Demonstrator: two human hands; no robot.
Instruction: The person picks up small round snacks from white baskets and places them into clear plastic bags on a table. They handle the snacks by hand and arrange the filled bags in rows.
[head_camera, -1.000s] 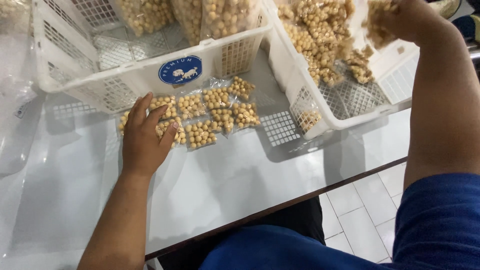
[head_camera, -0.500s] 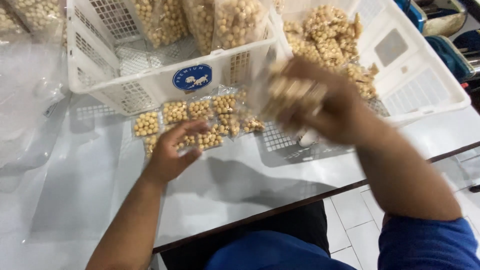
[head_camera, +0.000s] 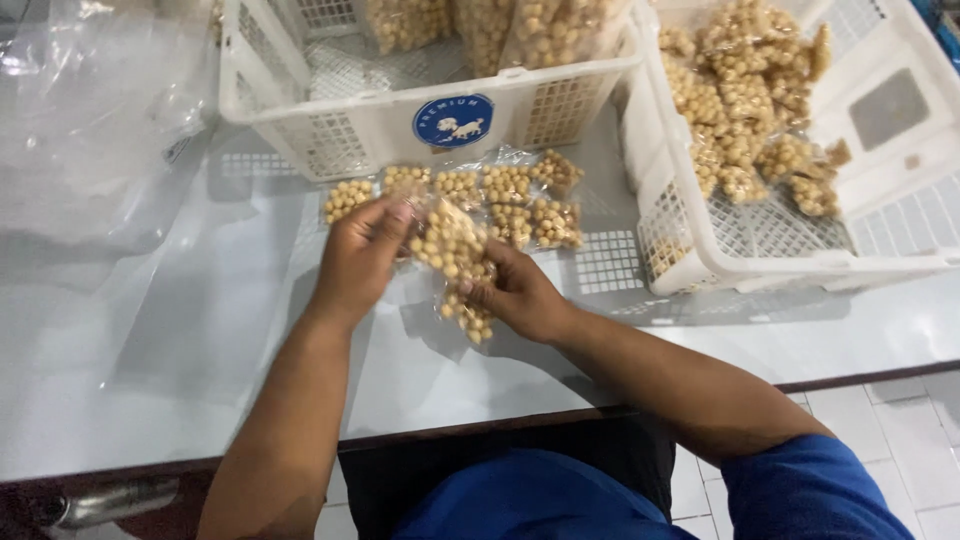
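Both hands hold a strip of small clear packets filled with round beige snack balls (head_camera: 452, 262) just above the white table (head_camera: 200, 330). My left hand (head_camera: 360, 255) grips its upper end with fingers pinched. My right hand (head_camera: 520, 293) holds its lower right side. Behind the strip, more such packets (head_camera: 500, 195) lie in rows on the table in front of a white plastic crate (head_camera: 400, 120) with a round blue sticker.
A second white lattice crate (head_camera: 820, 255) at the right holds a heap of the same snack packets (head_camera: 745, 100). Crumpled clear plastic bags (head_camera: 90, 120) lie at the far left. The table's front edge runs above a tiled floor (head_camera: 900, 450).
My right hand came down from the right crate with a strip of packets. My left hand lifted off the rows on the table and took the strip's other end.
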